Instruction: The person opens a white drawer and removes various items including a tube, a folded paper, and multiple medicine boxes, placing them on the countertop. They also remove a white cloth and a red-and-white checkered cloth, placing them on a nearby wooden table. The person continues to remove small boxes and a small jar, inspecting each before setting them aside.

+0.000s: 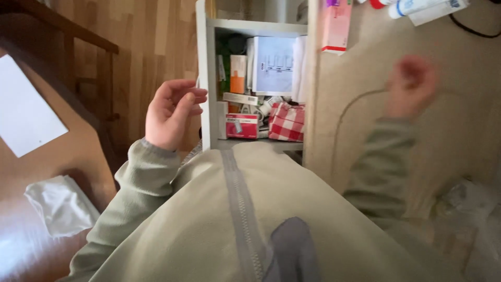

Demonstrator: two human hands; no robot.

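Paper (26, 112), white and flat, lies at far left on a brown wooden table (78, 156), with a crumpled white cloth (60, 203) nearer the body on the same surface. Left hand (171, 112) is raised, fingers loosely curled and apart, holding nothing visible; its fingertips sit just beside the white upright of the shelf (204, 78). Shelf stands directly ahead of the hands, its long axis vertical, and the left hand is plainly the nearer. Inside are stacked boxes, among them a red-and-white box (241, 126) on the lower board, and a red checked pouch (287, 121) beside it. Right hand (412, 86) is blurred, apparently curled over a beige surface (469, 104), well apart from the shelf; its grip cannot be judged. Wood-panelled wall (151, 42) stands behind.
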